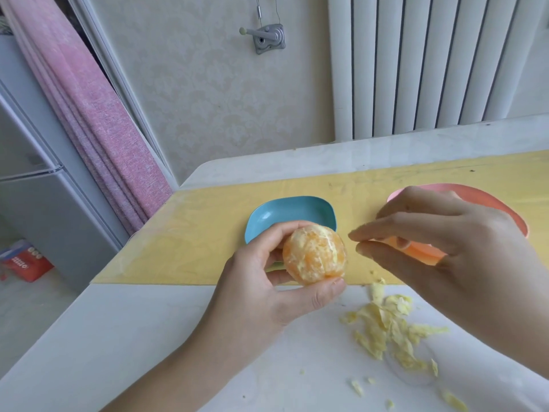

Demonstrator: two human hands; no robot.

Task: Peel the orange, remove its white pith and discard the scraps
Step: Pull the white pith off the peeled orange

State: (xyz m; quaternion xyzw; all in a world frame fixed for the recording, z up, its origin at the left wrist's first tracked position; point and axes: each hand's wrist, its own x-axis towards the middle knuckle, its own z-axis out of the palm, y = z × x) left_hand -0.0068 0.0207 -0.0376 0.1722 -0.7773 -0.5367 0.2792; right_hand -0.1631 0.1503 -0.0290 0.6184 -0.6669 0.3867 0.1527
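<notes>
Pith pick: orange (315, 255) held over the surface (148, 337).
Scraps (386, 331) lie loose on the surface. Left hand (267, 289) is curled round the orange, blue dish (285, 212) behind. Right hand (445, 242) sits just beside, fingertips nearly together; can't tell if they pinch pith. Grip lightly, turn the fruit, pull strands along the segments. Orange's far side is unseen, and the pink dish (505, 209) is mostly hidden.

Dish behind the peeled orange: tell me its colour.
The dish is plain light blue; head view.

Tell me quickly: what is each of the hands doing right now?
Left hand: holding the orange.
Right hand: thumb and forefinger nearly together; whether they pinch anything cannot be told.
</notes>
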